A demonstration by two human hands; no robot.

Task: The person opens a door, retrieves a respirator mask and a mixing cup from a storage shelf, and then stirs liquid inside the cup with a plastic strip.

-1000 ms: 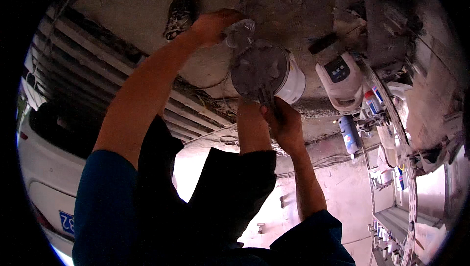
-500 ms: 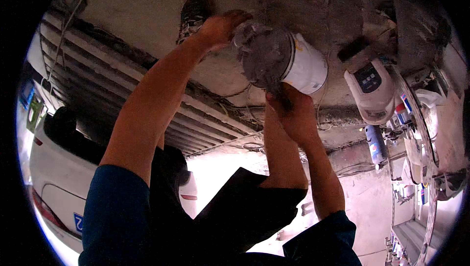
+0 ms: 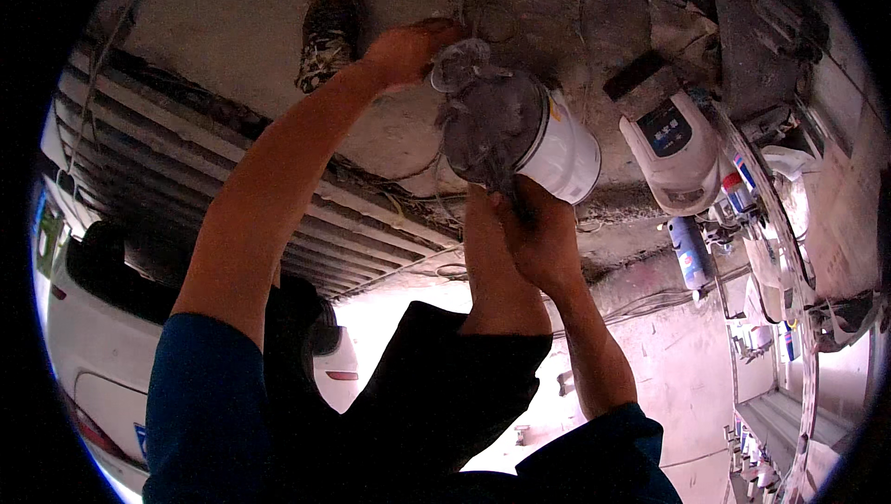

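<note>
Left hand (image 3: 410,51): grip curled round clear cup (image 3: 461,63), left of white bucket (image 3: 568,156), kept close, I judge, against spills; right hand (image 3: 546,230): grip closed on dark tool (image 3: 507,188)

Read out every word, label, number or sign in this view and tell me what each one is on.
I don't copy out printed text; markings show here:
Beige jug: pale characters on a dark label, small and blurred.
Blue can: coloured marking, too small to read.
Red-capped bottle: label too small to read.
White car: blue plate, mostly out of sight.
White bucket: yellow mark, no readable words.
</note>
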